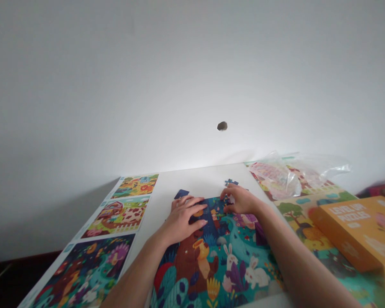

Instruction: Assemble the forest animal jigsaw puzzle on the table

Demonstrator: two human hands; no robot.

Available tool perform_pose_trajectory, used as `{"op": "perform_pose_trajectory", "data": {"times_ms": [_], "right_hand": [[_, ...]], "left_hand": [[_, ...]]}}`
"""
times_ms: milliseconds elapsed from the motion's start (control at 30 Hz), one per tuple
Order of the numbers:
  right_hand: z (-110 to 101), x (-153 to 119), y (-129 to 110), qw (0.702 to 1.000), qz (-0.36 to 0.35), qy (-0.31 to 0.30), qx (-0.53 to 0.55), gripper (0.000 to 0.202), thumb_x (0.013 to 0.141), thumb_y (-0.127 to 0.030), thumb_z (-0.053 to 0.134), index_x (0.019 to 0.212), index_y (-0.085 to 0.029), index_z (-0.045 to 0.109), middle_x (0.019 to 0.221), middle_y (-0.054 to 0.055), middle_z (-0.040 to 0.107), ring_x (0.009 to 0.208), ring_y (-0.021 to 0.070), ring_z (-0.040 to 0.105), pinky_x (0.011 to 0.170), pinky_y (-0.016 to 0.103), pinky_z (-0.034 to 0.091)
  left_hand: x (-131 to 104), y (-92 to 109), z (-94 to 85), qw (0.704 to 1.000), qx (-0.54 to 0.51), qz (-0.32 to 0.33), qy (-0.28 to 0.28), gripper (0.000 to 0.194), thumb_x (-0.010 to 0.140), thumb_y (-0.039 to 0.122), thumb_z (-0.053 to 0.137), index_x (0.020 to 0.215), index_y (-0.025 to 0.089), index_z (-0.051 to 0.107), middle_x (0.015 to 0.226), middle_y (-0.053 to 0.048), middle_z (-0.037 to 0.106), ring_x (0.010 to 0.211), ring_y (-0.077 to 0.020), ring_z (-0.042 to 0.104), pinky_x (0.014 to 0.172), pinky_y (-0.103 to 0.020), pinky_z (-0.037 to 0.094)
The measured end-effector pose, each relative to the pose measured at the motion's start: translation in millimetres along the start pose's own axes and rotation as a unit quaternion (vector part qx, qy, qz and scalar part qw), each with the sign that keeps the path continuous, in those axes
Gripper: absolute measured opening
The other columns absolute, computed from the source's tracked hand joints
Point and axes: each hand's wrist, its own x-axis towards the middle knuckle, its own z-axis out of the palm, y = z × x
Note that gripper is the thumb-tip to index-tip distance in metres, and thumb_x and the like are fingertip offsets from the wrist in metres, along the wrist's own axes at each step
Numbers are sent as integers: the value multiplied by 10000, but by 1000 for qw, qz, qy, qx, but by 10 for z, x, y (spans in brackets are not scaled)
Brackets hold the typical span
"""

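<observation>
A largely joined jigsaw puzzle [208,261] with a bear and white rabbits lies on the white table. My left hand [186,216] rests on its upper left part, palm down with fingers spread. At the puzzle's upper right edge, my right hand [239,200] has its fingers curled round a small puzzle piece [230,199], partly hidden by them. Just beyond that hand lies a loose blue piece [231,182]. Another dark blue piece [181,193] sits past the left fingertips.
Picture sheets [122,218] lie along the left side. An orange puzzle box [356,231] stands on a colourful sheet [308,214] at the right, with clear plastic bags [285,177] behind it. A white wall [179,85] with a hole rises behind the table.
</observation>
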Motion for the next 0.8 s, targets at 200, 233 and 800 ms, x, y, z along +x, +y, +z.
{"op": "perform_pose_trajectory", "data": {"times_ms": [200, 233, 800], "right_hand": [[3, -10, 4, 1000, -6, 19, -24, 400, 658, -376, 780, 1023, -241, 689, 1025, 52, 553, 886, 201, 577, 802, 289, 430], [3, -13, 0, 1000, -19, 12, -17, 466, 644, -391, 793, 1073, -251, 676, 1049, 53, 550, 895, 204, 577, 808, 290, 432], [57, 25, 49, 994, 45, 59, -77, 462, 667, -382, 787, 1099, -269, 666, 1024, 57, 632, 1044, 266, 540, 897, 381, 341]], "left_hand": [[-5, -12, 12, 1000, 4, 10, 5, 419, 875, 470, 578, 1280, 363, 575, 1413, 3, 505, 1304, -314, 372, 1067, -525, 306], [-4, -12, 11, 1000, 6, 11, 4, 419, 877, 470, 576, 1282, 363, 573, 1417, 4, 502, 1305, -313, 372, 1065, -525, 306], [4, 10, -16, 1000, 6, 3, -3, 416, 877, 474, 575, 1283, 382, 565, 1423, 24, 497, 1305, -299, 374, 1071, -527, 293]]}}
